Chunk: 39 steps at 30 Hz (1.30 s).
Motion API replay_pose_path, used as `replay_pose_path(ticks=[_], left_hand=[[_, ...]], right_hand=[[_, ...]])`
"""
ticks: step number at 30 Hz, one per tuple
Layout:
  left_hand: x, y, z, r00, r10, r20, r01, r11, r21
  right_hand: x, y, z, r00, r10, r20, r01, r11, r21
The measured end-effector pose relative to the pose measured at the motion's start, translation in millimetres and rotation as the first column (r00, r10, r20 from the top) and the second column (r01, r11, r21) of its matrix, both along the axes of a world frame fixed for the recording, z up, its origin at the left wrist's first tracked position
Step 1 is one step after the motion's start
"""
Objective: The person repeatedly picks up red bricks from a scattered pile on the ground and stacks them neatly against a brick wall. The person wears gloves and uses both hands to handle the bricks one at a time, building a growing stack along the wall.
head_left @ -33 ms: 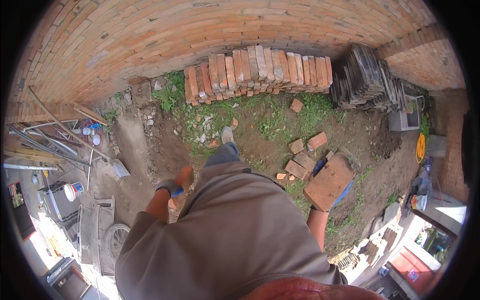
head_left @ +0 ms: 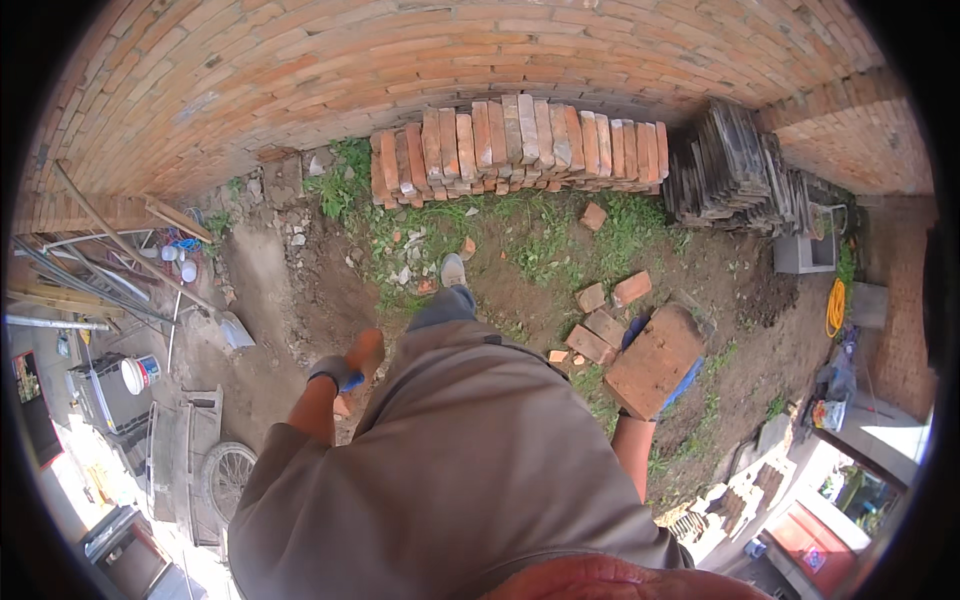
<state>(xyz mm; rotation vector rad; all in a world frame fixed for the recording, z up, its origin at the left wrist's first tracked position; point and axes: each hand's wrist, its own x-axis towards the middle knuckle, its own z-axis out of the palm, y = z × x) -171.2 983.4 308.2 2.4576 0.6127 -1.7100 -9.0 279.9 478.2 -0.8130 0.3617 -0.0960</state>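
My left hand [head_left: 334, 371], in a grey and blue work glove, is closed around a reddish brick [head_left: 366, 350] beside my left leg. On the right, a larger-looking brown brick [head_left: 655, 362] is held up close to me. My right hand [head_left: 688, 388], in a blue glove, grips it from beneath, and most of its fingers are hidden behind the brick. Beyond it on the ground lie several loose bricks [head_left: 592, 344] and small broken pieces [head_left: 557, 356]. My grey shoe [head_left: 453, 270] stands on the dirt ahead.
A long brick stack [head_left: 520, 140] lines the brick wall [head_left: 440, 50]. Dark roof tiles [head_left: 730, 165] are piled to its right, near a grey box [head_left: 805, 255] and a yellow hose [head_left: 837, 308]. Leftward are a shovel [head_left: 237, 331], poles, a white bucket [head_left: 141, 374] and a wheeled cart [head_left: 190, 450].
The view has shifted very slightly. Both hands keep their bricks in nearly the same places.
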Motion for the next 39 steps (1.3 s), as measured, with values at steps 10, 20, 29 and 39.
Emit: replay_pose_path(ticks=[10, 20, 29, 39], left_hand=[[144.5, 75.4, -21.2, 0.944, 0.193, 0.266, -0.203, 0.979, 0.009], [270.8, 58.5, 10.8, 0.733, 0.502, 0.459, -0.524, 0.847, -0.090], [388.1, 48.0, 13.8, 0.667, 0.526, 0.527, -0.608, 0.794, -0.024], [596.1, 43.3, -124.4, 0.554, 0.545, 0.630, -0.592, 0.789, -0.162]], right_hand=[[223.3, 164.7, -16.2, 0.978, 0.210, -0.004, -0.193, 0.906, 0.376], [341.0, 211.3, -22.0, 0.914, 0.388, -0.115, -0.304, 0.846, 0.439], [454.0, 162.0, -52.5, 0.892, 0.427, -0.151, -0.331, 0.843, 0.424], [477.8, 161.9, -130.0, 0.893, 0.381, -0.239, -0.306, 0.904, 0.298]])
